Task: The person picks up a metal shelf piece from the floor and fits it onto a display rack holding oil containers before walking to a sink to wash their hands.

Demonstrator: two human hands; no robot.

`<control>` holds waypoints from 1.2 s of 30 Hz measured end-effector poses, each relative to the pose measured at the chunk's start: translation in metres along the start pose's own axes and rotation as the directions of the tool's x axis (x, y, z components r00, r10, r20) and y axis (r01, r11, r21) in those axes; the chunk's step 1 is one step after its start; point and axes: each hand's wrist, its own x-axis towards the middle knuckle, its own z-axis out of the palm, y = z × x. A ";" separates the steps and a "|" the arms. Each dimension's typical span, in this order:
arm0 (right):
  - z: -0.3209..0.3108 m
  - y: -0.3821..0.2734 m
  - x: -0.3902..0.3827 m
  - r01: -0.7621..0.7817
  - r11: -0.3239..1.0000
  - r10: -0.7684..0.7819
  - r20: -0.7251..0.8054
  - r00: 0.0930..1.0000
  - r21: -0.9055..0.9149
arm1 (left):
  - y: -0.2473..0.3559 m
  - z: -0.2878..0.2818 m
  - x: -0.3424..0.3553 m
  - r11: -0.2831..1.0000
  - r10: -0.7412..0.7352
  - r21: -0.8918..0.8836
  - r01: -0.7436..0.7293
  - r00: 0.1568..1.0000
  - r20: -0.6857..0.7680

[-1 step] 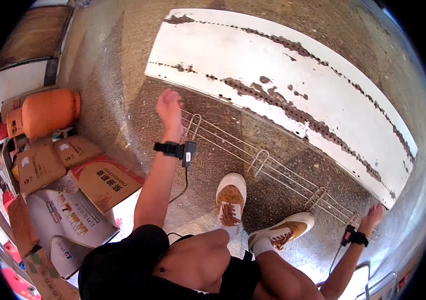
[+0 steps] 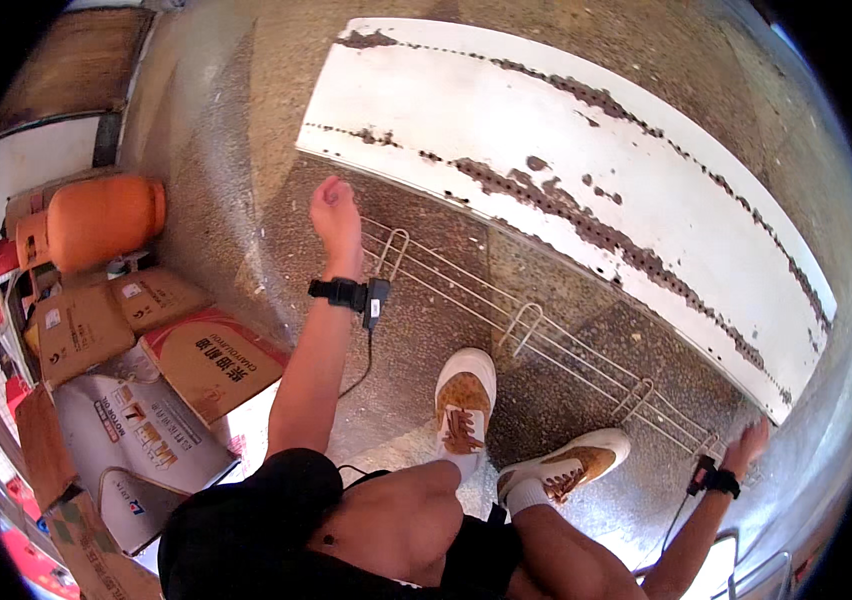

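My left hand (image 2: 336, 210), fingers curled, is at the left end of a long wire rack (image 2: 523, 328) with loop brackets, lying crosswise beyond my shoes; whether it grips the wire is unclear. My right hand (image 2: 746, 445), blurred, is beside the rack's right end, its grip unclear. Both wrists wear black straps with small cabled devices. A long white panel (image 2: 426, 90) with two lines of holes and scuffed dark patches lies just beyond the rack. My sneakers (image 2: 466, 385) stand on the speckled floor.
An orange gas cylinder (image 2: 106, 225) lies at the left among cardboard boxes (image 2: 81, 330) and flattened cartons (image 2: 131, 450). A wooden board (image 2: 66, 70) in a pale surround is at the upper left. Curved metal tubing (image 2: 761, 570) shows at the lower right.
The view has shifted slightly. My left hand has edged up and left relative to the rack, and my right hand has dropped a little toward the lower edge, now more blurred.
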 end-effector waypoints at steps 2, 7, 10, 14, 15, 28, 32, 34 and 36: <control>0.091 -0.025 -0.035 -0.525 0.837 0.542 -0.099 0.835 0.154 | 0.025 -0.060 0.039 0.879 0.299 0.417 -0.231 0.948 -0.105; 0.089 -0.068 -0.032 -0.655 0.740 0.671 -0.102 0.734 0.152 | 0.012 -0.102 0.107 0.869 0.222 0.464 -0.169 0.973 -0.061; 0.046 -0.055 0.001 -0.624 0.741 0.640 0.023 0.768 0.248 | 0.001 -0.085 0.127 0.868 0.213 0.476 -0.140 0.972 -0.102; 0.084 -0.057 0.002 -0.703 0.676 0.704 0.088 0.705 0.221 | 0.009 -0.106 0.151 0.829 0.292 0.538 -0.150 0.938 -0.189; 0.057 -0.050 -0.004 -0.494 0.850 0.487 0.083 0.869 0.183 | 0.009 -0.080 0.141 0.851 0.187 0.522 -0.063 0.964 -0.188; 0.051 -0.001 0.016 -0.359 0.933 0.287 0.525 0.801 0.037 | 0.022 -0.103 0.177 0.943 -0.132 0.276 0.187 0.970 -0.204; -0.038 0.001 0.066 -0.508 0.861 0.392 0.614 0.685 0.016 | 0.006 -0.055 0.158 0.938 -0.343 -0.008 0.346 0.925 -0.161; -0.051 -0.001 0.066 -0.586 0.797 0.424 0.559 0.713 0.144 | -0.004 -0.059 0.164 0.969 -0.198 0.152 0.197 0.980 -0.007; 0.055 0.009 0.026 -0.627 0.746 0.471 0.488 0.735 0.224 | 0.020 -0.141 0.194 0.754 0.101 0.595 -0.277 0.945 0.312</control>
